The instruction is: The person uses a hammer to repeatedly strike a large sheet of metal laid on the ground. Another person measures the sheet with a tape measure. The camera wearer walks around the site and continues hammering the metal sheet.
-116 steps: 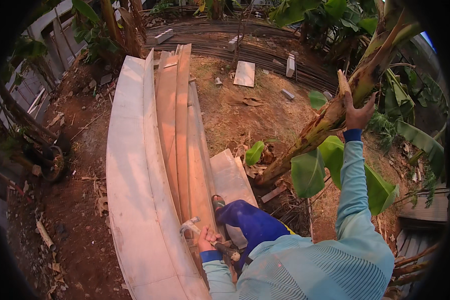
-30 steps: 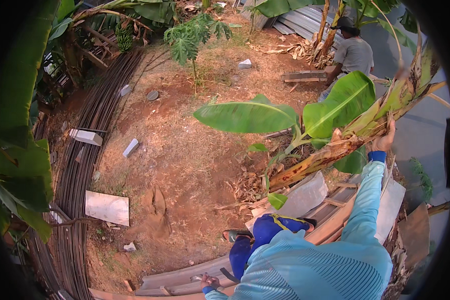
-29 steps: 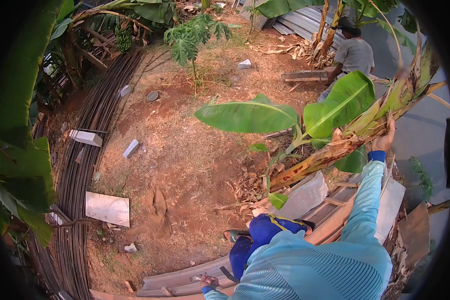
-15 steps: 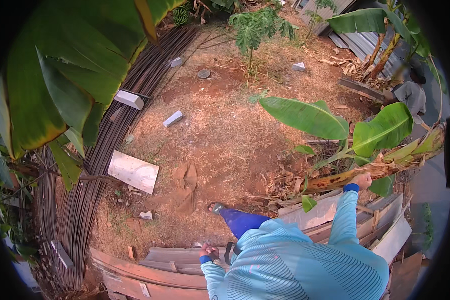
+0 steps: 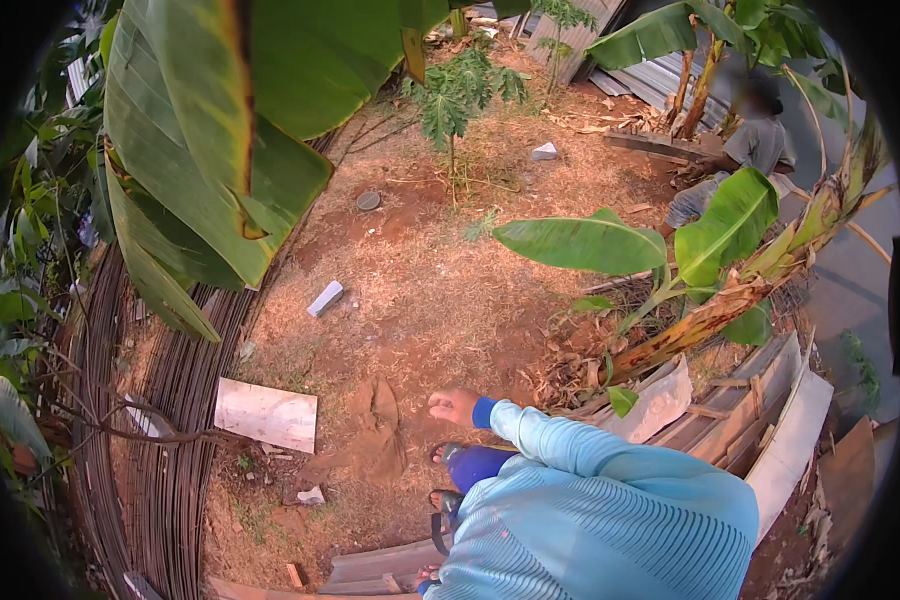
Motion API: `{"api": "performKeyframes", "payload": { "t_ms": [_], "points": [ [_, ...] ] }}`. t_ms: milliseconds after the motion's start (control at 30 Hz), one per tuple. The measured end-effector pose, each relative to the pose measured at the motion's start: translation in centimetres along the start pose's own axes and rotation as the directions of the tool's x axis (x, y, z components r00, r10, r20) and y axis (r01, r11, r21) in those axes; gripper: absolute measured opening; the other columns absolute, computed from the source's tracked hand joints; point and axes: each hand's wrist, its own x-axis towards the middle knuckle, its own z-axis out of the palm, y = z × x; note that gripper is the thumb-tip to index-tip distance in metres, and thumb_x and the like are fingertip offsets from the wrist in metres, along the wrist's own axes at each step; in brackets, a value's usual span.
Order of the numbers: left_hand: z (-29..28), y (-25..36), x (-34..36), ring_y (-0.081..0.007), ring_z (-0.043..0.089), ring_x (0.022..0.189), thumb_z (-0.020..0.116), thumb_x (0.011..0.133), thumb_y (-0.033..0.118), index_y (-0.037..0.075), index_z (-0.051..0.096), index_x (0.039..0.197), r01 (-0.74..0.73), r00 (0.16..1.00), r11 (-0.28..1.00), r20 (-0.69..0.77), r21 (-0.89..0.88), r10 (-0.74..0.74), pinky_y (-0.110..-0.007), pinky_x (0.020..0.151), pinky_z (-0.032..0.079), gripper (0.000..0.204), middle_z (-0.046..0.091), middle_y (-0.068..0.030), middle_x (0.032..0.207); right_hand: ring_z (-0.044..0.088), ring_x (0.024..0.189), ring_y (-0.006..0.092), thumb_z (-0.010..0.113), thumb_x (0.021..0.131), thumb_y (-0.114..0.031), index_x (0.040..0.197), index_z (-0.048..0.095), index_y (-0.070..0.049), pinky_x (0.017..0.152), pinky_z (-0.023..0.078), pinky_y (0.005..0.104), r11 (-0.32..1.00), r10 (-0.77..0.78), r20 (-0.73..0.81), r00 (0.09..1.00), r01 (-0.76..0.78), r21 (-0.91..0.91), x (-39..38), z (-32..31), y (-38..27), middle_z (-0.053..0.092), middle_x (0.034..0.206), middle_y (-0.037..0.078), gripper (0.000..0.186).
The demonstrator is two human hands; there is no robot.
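My right hand (image 5: 455, 406) reaches out in front of my body above the dry ground, its fingers loosely extended and holding nothing that I can see. Nearest to it lies a crumpled brown cloth or sack (image 5: 377, 430), apart from the hand. Only a little of my left hand (image 5: 428, 574) shows at the lower edge, beside my light blue shirt; its fingers are mostly hidden. A dark strap (image 5: 439, 533) hangs close above it. On the right a leaning banana trunk (image 5: 685, 332) with green leaves stands apart from both hands.
Long bundled steel rods (image 5: 185, 430) curve along the left, under large banana leaves (image 5: 200, 150). A pale board (image 5: 266, 414) and a concrete block (image 5: 325, 298) lie on the ground. Wooden planks (image 5: 735, 410) are at right. Another person (image 5: 760, 140) sits at the far right.
My right hand has left the banana trunk and swung left across my front. My left hand has dropped toward the lower edge. The view has shifted, and both sandalled feet now show.
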Motion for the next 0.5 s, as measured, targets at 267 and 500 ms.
{"api": "performKeyframes", "payload": {
  "t_ms": [267, 500],
  "points": [
    [6.5, 3.0, 3.3, -0.0106, 0.035, 0.042, 0.050, 0.086, 0.017, 0.012, 0.045, 0.064, 0.025, 0.996, 0.921, 0.071, 0.389, -0.057, -0.028, 0.050, 0.040, 0.023, 0.035, 0.0045, 0.047, 0.064, 0.081, 0.0344, 0.058, 0.083, -0.030, 0.087, 0.068, -0.007, 0.072, 0.049, 0.0443, 0.766, 0.530, -0.434, 0.728, -0.631, -0.123, -17.8, -3.2, 13.2, 0.066, 0.082, 0.018, 0.026],
    [11.5, 9.5, 5.1, -0.0121, 0.034, 0.044, 0.048, 0.086, 0.016, 0.012, 0.043, 0.062, -0.012, 0.987, 0.871, 0.144, 0.491, -0.068, -0.028, 0.050, 0.038, 0.025, 0.035, 0.0030, 0.048, 0.062, 0.091, 0.0378, 0.046, 0.083, -0.035, 0.089, 0.069, -0.004, 0.084, 0.048, 0.0442, 0.543, 0.714, -0.468, 0.521, -0.834, -0.098, -31.0, 6.6, 18.0, 0.065, 0.096, 0.022, 0.039]
  ]
}}
